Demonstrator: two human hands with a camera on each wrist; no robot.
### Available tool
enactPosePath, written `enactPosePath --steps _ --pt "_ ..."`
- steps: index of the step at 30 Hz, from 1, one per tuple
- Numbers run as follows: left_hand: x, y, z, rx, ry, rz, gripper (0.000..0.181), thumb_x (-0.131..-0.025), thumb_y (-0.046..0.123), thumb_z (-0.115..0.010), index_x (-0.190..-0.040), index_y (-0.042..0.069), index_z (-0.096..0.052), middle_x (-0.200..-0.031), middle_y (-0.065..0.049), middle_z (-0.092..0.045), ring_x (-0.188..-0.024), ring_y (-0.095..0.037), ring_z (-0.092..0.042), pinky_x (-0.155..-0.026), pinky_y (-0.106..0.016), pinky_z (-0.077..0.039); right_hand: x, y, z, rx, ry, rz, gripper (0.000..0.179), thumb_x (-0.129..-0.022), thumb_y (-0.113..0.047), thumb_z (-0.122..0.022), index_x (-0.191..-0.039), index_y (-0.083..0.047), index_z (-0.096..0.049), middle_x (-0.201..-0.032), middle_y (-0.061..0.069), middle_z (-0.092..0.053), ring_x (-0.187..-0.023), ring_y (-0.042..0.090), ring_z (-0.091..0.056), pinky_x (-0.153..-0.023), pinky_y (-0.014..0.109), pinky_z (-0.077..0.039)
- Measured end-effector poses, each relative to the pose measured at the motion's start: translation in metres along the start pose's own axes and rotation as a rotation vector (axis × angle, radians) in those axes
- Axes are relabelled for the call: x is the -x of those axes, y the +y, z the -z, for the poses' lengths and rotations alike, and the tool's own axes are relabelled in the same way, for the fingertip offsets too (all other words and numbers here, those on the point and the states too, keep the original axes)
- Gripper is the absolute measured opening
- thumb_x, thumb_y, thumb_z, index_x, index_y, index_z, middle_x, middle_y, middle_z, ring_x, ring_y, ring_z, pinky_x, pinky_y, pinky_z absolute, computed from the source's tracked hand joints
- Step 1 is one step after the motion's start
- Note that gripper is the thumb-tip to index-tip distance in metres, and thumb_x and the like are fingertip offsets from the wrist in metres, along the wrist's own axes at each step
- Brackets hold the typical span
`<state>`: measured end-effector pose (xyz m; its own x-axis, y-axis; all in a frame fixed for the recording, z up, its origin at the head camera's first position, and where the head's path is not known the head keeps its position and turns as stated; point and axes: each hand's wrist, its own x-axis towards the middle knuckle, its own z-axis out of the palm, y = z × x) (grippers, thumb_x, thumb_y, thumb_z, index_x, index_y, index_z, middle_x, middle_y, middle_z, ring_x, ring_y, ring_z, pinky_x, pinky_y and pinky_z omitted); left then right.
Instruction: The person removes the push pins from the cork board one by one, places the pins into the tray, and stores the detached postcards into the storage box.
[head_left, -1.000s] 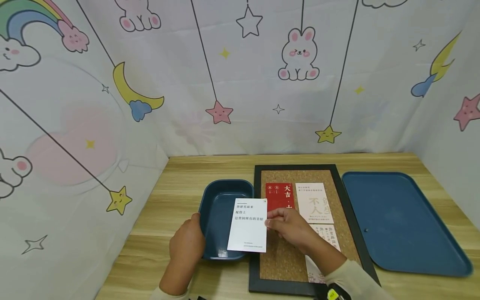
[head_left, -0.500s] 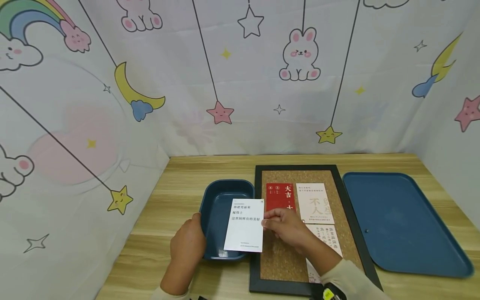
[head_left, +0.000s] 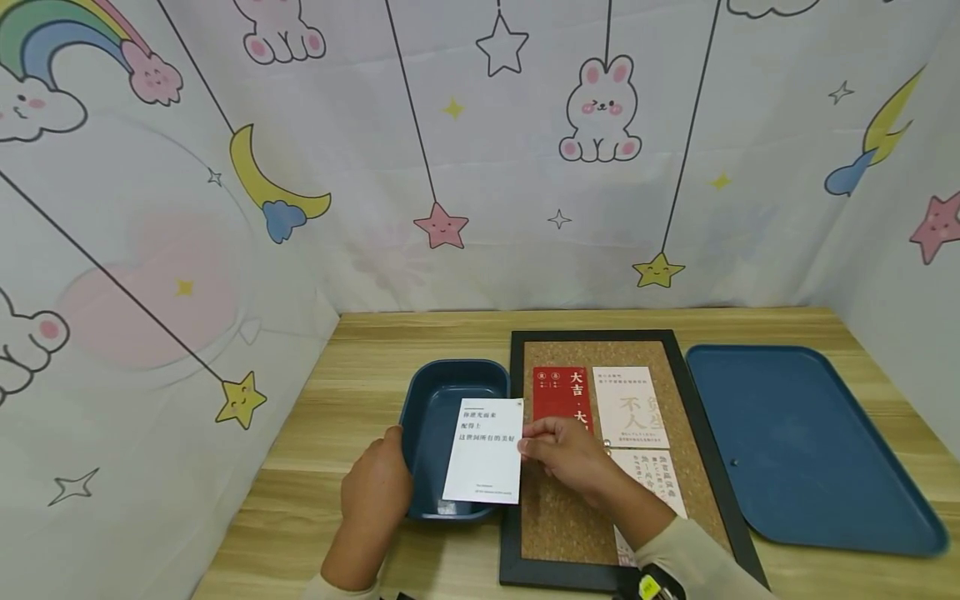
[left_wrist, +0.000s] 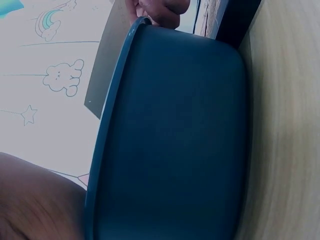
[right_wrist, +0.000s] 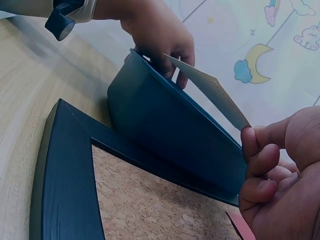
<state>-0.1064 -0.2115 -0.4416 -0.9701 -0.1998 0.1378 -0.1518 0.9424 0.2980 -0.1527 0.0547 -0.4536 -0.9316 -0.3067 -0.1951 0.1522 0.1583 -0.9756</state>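
My right hand [head_left: 573,458] pinches the right edge of a white card [head_left: 483,467] printed with dark Chinese text. The card is held over the right part of a deep blue plastic bin [head_left: 426,458], above its rim. My left hand [head_left: 377,479] grips the bin's left rim; in the right wrist view its fingers [right_wrist: 184,75] hook over the rim. Under my right hand and forearm lies a black-framed cork board [head_left: 558,533]. A red card [head_left: 558,390] and a cream card [head_left: 622,387] lie on it, with more printed card [head_left: 652,479] below, partly hidden by my forearm.
A shallow blue tray [head_left: 810,442] lies right of the board, with a small round thing [head_left: 734,462] near its left edge. Everything stands on a wood-grain table [head_left: 330,467]. A white cloth backdrop [head_left: 517,267] with cartoon prints rises behind and at the sides.
My right hand has shifted slightly left with the white card, which covers a little more of the bin. My left hand keeps its grip on the rim.
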Motion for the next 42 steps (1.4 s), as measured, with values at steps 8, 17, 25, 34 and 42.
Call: enactPosePath --steps 8,17,25,34,42 --pt "0.000 0.000 0.000 0.004 0.001 0.003 0.033 -0.096 0.000 -0.055 -0.128 -0.002 -0.063 -0.098 -0.022 -0.069 -0.085 -0.042 -0.070 -0.064 -0.059 -0.054 -0.002 0.000 -0.002 0.005 -0.028 -0.004 0.029 -0.096 -0.015 -0.071 -0.118 0.003 -0.067 -0.091 0.008 -0.073 -0.078 0.025 -0.059 -0.065 0.031 -0.047" --pt "0.001 -0.001 0.003 0.001 0.007 -0.003 0.033 -0.095 -0.001 -0.055 -0.127 -0.002 -0.063 -0.096 -0.022 -0.069 -0.083 -0.042 -0.070 -0.062 -0.059 -0.054 -0.003 -0.001 -0.007 -0.007 -0.032 0.002 0.027 -0.096 -0.012 -0.069 -0.118 0.005 -0.066 -0.090 0.009 -0.073 -0.075 0.023 -0.059 -0.062 0.029 -0.045" --pt "0.001 -0.002 0.002 0.006 0.010 -0.005 0.033 -0.095 0.000 -0.056 -0.127 -0.002 -0.063 -0.096 -0.022 -0.069 -0.083 -0.042 -0.069 -0.061 -0.059 -0.054 -0.006 -0.001 -0.009 -0.019 -0.024 -0.004 0.027 -0.096 -0.012 -0.069 -0.117 0.005 -0.066 -0.090 0.009 -0.074 -0.073 0.022 -0.058 -0.060 0.028 -0.043" --pt "0.002 -0.002 0.002 0.010 0.021 -0.018 0.032 -0.095 -0.002 -0.056 -0.127 -0.002 -0.064 -0.096 -0.022 -0.069 -0.081 -0.042 -0.069 -0.060 -0.058 -0.054 -0.007 0.001 -0.010 0.000 -0.041 -0.027 0.027 -0.097 -0.022 -0.072 -0.112 0.000 -0.068 -0.085 0.011 -0.072 -0.068 0.020 -0.055 -0.059 0.027 -0.043" --pt "0.002 -0.002 0.002 0.015 0.015 -0.018 0.033 -0.095 -0.002 -0.056 -0.127 -0.002 -0.063 -0.097 -0.022 -0.069 -0.083 -0.042 -0.069 -0.061 -0.058 -0.054 -0.005 0.002 -0.009 0.009 -0.035 -0.045 0.025 -0.097 -0.025 -0.071 -0.109 -0.003 -0.070 -0.086 0.013 -0.072 -0.067 0.020 -0.055 -0.059 0.028 -0.044"
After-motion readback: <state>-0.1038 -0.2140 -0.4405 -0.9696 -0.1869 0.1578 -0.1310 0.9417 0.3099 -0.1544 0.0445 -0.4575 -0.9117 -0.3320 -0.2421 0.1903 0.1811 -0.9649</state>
